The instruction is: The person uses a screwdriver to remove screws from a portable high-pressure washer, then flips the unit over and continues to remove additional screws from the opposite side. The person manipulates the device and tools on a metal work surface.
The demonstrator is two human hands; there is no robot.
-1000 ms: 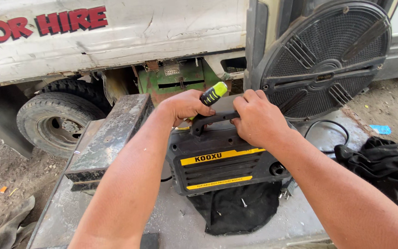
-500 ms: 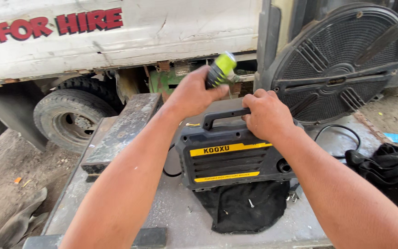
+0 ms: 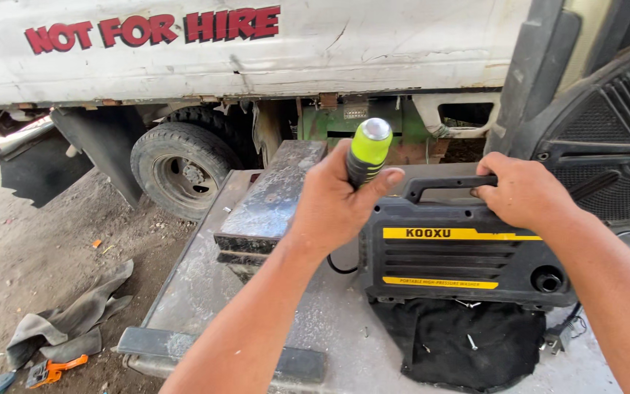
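My left hand (image 3: 333, 208) is wrapped around a screwdriver with a green and black handle (image 3: 367, 149), held upright above the bench. Just to its right stands a black machine with yellow stripes (image 3: 461, 259), a small portable pressure washer. My right hand (image 3: 523, 191) grips the right end of its carry handle (image 3: 439, 186). The machine rests on a black cloth (image 3: 468, 343) spread over a grey metal workbench (image 3: 205, 292). A loose screw lies on the cloth.
A heavy steel block (image 3: 271, 201) sits on the bench left of the machine. Behind stands a white truck with a rear wheel (image 3: 180, 168). A round black fan grille (image 3: 607, 146) leans at the right. Rags (image 3: 74, 321) and an orange tool (image 3: 52, 370) lie on the dirt ground.
My left hand has lifted the screwdriver away from the machine's handle and up to the left. The view has shifted left, and my right hand has stayed on the carry handle.
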